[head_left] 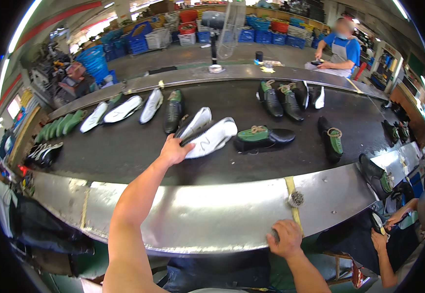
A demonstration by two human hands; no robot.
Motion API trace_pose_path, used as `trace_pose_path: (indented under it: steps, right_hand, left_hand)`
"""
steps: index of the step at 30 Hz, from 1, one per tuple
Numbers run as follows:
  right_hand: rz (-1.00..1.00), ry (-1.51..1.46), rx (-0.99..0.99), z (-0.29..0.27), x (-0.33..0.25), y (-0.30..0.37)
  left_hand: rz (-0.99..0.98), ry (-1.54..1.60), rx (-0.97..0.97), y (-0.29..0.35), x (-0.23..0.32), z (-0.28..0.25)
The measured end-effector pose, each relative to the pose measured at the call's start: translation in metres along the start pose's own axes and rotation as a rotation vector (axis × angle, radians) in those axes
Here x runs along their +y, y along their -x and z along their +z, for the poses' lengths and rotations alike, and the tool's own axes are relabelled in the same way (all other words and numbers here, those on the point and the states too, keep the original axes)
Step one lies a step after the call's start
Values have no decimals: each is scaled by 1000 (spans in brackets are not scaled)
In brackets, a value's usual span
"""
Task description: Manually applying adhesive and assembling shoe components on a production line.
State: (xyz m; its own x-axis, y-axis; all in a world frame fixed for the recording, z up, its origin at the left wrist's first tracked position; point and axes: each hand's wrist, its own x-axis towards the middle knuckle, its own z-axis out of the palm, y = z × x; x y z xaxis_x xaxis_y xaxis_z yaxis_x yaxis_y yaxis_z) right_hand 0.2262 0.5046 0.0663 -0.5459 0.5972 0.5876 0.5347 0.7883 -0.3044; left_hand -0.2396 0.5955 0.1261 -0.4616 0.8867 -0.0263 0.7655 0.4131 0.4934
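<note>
Left hand (176, 150), gripped shoes (213, 138) (white-soled)

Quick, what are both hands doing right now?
Left hand: closed on two white-soled shoes.
Right hand: closed around a small grey thing, mostly hidden.

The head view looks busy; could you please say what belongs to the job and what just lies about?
Apparently the job:
- two white-soled shoes in the left hand
- black-and-green shoe beside them

Apparently lying about:
- blue crates
- black cylinder
</note>
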Motion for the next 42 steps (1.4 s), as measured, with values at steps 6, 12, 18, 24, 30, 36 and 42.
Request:
trace_pose_path:
  steps: [6, 12, 18, 24, 30, 36, 42]
  right_hand:
    - [-31, -95, 90, -6, -18, 26]
    - [106, -336, -551, -30, -97, 173]
    - [336, -251, -1045, -58, -140, 258]
    - [192, -175, -1241, -76, -152, 288]
    - [563, -349, -1132, -102, -143, 306]
    - [1312, -1463, -687, -100, -91, 354]
    - [1303, -1104, -672, -112, -126, 290]
  left_hand:
    - [-43, 143, -66, 181, -88, -76]
    - [52, -301, 98, 348, -128, -104]
    - [113, -258, -133, 280, -54, -76]
    - [43, -184, -283, 169, -61, -51]
    - [104, 312, -196, 226, -51, -69]
    - [167, 1183, -175, 401, -37, 2]
    - [61, 1216, -382, 503, -38, 119]
